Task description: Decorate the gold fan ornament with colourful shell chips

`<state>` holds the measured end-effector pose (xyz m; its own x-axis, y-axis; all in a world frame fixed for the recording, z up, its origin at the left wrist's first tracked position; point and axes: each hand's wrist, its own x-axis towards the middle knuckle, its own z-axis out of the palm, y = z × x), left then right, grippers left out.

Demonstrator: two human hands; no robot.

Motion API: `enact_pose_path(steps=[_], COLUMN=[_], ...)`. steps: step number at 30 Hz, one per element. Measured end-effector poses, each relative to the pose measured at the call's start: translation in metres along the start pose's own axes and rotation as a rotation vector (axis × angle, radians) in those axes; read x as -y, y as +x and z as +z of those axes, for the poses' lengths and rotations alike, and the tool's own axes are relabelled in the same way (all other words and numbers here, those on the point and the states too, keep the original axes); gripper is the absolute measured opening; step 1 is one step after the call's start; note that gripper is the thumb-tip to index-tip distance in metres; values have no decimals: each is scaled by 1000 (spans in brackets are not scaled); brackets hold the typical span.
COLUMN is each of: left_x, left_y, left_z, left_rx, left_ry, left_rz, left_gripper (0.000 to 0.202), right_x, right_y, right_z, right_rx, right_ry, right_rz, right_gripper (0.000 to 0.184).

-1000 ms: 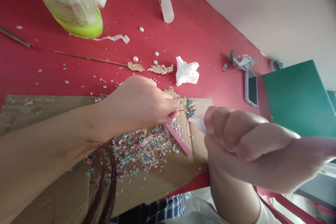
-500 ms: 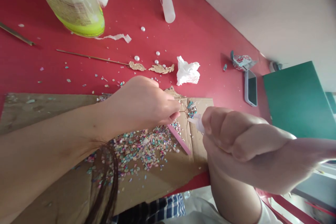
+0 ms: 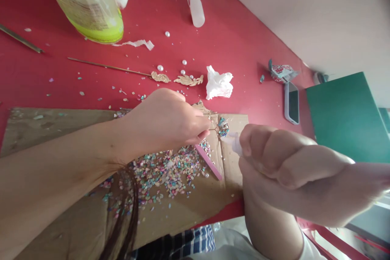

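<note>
My left hand (image 3: 176, 118) is closed in a pinch on the thin stem of a hairpin-like ornament. Its round head (image 3: 223, 127), covered in blue-green and coppery chips, sticks out to the right of my fingertips, over the cardboard (image 3: 198, 201). My right hand (image 3: 283, 158) is wrapped round a small bottle, mostly hidden by the fingers. Only its whitish tapered nozzle (image 3: 232, 142) shows, its tip close to the lower edge of the ornament's head; whether they touch I cannot tell. Below my left hand lie a pink flat stick (image 3: 209, 162) and a spread of coloured chips (image 3: 166, 174).
On the red table (image 3: 243, 44) stand a large green-labelled bottle (image 3: 88, 12) and a small white squeeze bottle (image 3: 196, 8). A gold stick (image 3: 109, 66), leaf-shaped pieces (image 3: 189, 80), several pearls and a crumpled tissue (image 3: 218, 83) lie beyond my hands. A phone (image 3: 291, 102) lies at right.
My right hand has shifted slightly to the right with the nozzle, still close to the ornament's head. My left hand keeps its pinch; the whole view has shifted a little.
</note>
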<state>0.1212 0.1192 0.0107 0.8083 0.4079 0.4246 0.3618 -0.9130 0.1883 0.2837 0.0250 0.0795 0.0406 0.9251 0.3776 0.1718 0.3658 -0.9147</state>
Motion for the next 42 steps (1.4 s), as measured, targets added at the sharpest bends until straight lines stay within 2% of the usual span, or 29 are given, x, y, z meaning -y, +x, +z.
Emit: enact_pose_path(steps=[5, 11, 15, 21, 25, 31, 34, 38, 42], left_x=[0, 0, -1, -1, -1, 1, 2, 2, 3], left_y=[0, -1, -1, -1, 0, -1, -2, -3, -4], left_z=[1, 3, 2, 2, 4, 5, 5, 6, 8], left_rx=[-10, -47, -40, -47, -64, -101, -117, -121, -128], left_ry=[13, 36, 57, 75, 76, 67, 61, 57, 73], left_rz=[1, 18, 7, 17, 18, 34, 37, 38, 49], left_gripper=[28, 29, 29, 28, 28, 29, 29, 29, 33], right_x=[-6, -4, -3, 1, 0, -8, -11, -16, -19], right_y=[2, -1, 1, 0, -1, 3, 5, 7, 10], right_z=[-11, 0, 4, -1, -5, -19, -25, -20, -10], right_rx=[99, -44, -28, -11, 4, 121, 134, 118, 81], right_ry=[34, 32, 42, 50, 30, 67, 93, 133, 172], right_rz=[-81, -9, 35, 78, 37, -31, -47, -93, -79], right_gripper=[69, 74, 76, 76, 73, 71, 71, 69, 68])
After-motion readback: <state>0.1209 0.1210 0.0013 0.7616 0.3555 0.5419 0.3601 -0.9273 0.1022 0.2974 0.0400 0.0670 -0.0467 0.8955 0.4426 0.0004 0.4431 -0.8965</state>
